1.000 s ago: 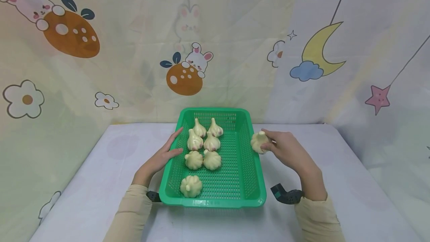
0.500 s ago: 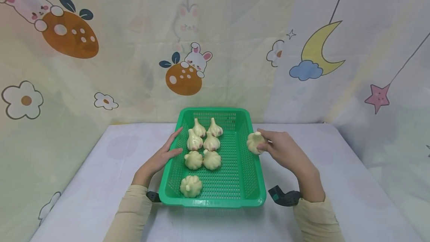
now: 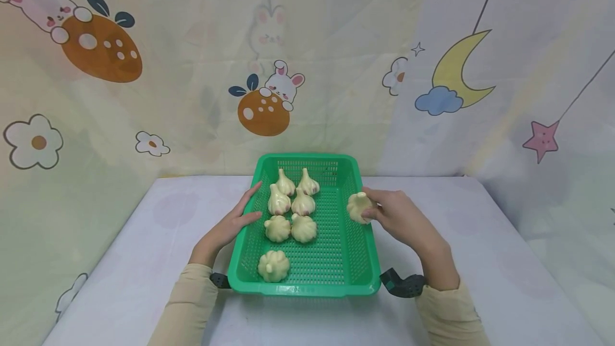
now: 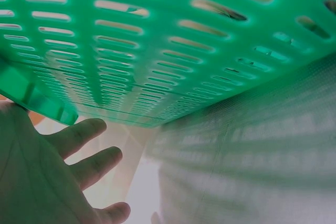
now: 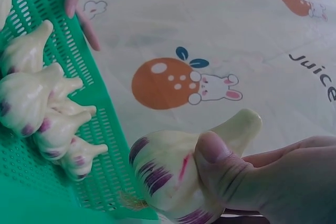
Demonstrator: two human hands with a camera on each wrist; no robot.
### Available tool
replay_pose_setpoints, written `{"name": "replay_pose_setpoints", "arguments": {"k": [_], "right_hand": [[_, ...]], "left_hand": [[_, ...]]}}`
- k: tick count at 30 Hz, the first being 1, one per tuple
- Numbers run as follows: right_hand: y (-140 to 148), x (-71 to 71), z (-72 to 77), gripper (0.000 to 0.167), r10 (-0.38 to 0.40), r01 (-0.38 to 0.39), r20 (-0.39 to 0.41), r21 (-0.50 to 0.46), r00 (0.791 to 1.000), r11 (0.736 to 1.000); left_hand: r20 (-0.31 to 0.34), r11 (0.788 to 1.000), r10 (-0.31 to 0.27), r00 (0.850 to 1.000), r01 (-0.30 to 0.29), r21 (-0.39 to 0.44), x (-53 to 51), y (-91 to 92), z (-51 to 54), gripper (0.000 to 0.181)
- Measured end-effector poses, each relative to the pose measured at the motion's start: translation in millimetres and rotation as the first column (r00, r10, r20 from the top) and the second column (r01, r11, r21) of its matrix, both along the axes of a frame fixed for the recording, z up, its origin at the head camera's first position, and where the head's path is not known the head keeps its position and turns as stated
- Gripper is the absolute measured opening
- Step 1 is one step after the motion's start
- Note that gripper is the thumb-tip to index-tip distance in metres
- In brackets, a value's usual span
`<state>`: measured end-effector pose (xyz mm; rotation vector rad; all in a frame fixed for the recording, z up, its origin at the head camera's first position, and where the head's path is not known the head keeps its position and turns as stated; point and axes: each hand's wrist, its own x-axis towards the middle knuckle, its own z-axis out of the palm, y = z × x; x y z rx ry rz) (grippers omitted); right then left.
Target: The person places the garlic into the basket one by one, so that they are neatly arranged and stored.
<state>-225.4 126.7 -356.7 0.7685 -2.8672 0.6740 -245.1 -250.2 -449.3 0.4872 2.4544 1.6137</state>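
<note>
A green plastic basket (image 3: 307, 289) with slotted walls stands on the table. My left hand (image 3: 229, 228) rests against its left rim; in the left wrist view its fingers (image 4: 97, 166) are spread and nearly straight beside the outer wall. Between thumb and fingers my right hand (image 3: 403, 220) pinches a pale garlic bulb (image 3: 357, 208), held over the basket's right rim. Purple streaks and a root tuft show on this bulb in the right wrist view. Several more garlic bulbs (image 3: 303, 203) lie in paired rows along the basket's left half, and a single garlic bulb (image 3: 274, 266) sits at its near left.
A white-covered table (image 3: 182, 212) extends on both sides of the basket. Behind it hangs a cloth backdrop (image 3: 336, 68) printed with rabbits, flowers and a moon. Each wrist wears a black camera mount (image 3: 403, 284).
My right hand has moved left with the garlic bulb, from outside the right rim to over it. The left hand, the basket and the bulbs inside stay put.
</note>
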Motion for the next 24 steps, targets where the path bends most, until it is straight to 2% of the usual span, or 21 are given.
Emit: {"name": "replay_pose_setpoints", "arguments": {"k": [10, 13, 15, 17, 20, 24], "right_hand": [[-11, -0.5, -4.8, 0.050, 0.038, -0.038, 0.044, -0.003, 0.998, 0.999], [-14, -0.8, -6.0, 0.037, 0.055, -0.054, 0.053, -0.020, 0.997, 0.998], [-17, -0.7, -7.0, 0.036, 0.062, -0.061, 0.053, -0.020, 0.997, 0.998], [-19, -0.8, -8.2, 0.038, 0.065, -0.064, 0.055, -0.018, 0.996, 0.998], [-21, -0.1, -10.0, 0.053, 0.065, -0.065, 0.053, -0.004, 0.996, 0.998], [-23, -0.2, -11.9, 0.054, 0.091, -0.092, 0.031, 0.013, 0.995, 0.996]], "left_hand": [[0.008, 1.000, 0.004, 1.000, -0.004, 0.005, 0.5, 0.3, 1.9, 0.067], [0.008, 1.000, 0.002, 1.000, -0.002, 0.003, 0.7, 0.3, 1.8, 0.067], [0.007, 1.000, 0.001, 1.000, -0.001, 0.005, 0.7, 0.4, 1.5, 0.067], [0.003, 1.000, -0.003, 1.000, 0.003, 0.005, 0.6, 0.3, 1.1, 0.066], [0.002, 1.000, -0.005, 1.000, 0.005, 0.009, 0.4, 0.0, 0.7, 0.066], [0.002, 1.000, -0.009, 1.000, 0.009, 0.011, 0.4, -0.5, 0.5, 0.066]]}}
